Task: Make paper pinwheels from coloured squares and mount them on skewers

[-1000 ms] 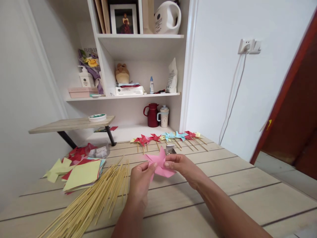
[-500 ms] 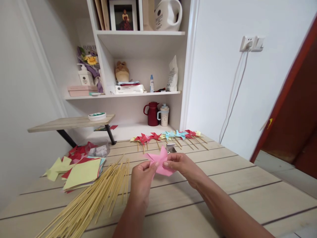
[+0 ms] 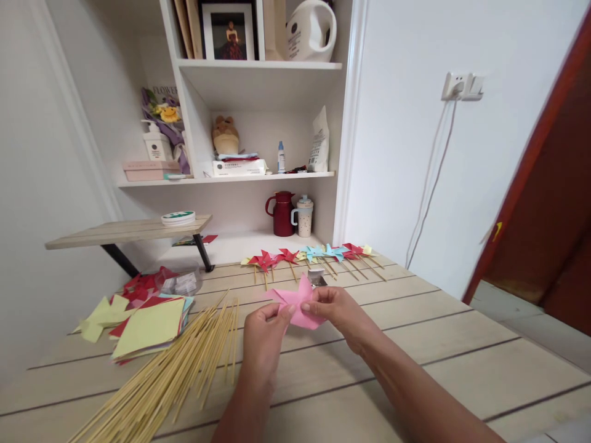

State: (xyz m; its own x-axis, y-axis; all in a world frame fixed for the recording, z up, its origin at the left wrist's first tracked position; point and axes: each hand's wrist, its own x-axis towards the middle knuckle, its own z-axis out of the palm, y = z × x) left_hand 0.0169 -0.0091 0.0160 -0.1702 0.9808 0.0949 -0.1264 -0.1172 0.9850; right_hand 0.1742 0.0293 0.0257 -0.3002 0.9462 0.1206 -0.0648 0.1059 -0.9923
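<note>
Between my two hands a pink paper pinwheel (image 3: pixel 301 317) is held above the table, its blades folded toward the middle. My left hand (image 3: pixel 266 326) pinches its left side, thumb on the front near the centre. On the right side, my right hand (image 3: pixel 333 311) is closed on the paper, with thumb and forefinger close to the centre. No stick shows on this pinwheel. Just behind it stands a small open box (image 3: pixel 316 278) with shiny bits in it, too small to name. The fingers behind the paper are hidden.
A heap of thin wooden sticks (image 3: pixel 184 363) lies left of my hands. Beyond it are a stack of coloured paper squares (image 3: pixel 150 329) and a clear tub (image 3: pixel 184 282). Several finished pinwheels on sticks (image 3: pixel 314 253) line the table's back edge. A small raised shelf (image 3: pixel 129 230) stands at left.
The view has shifted slightly. Both hands keep their pinch on the pink pinwheel, with only very small finger movement.
</note>
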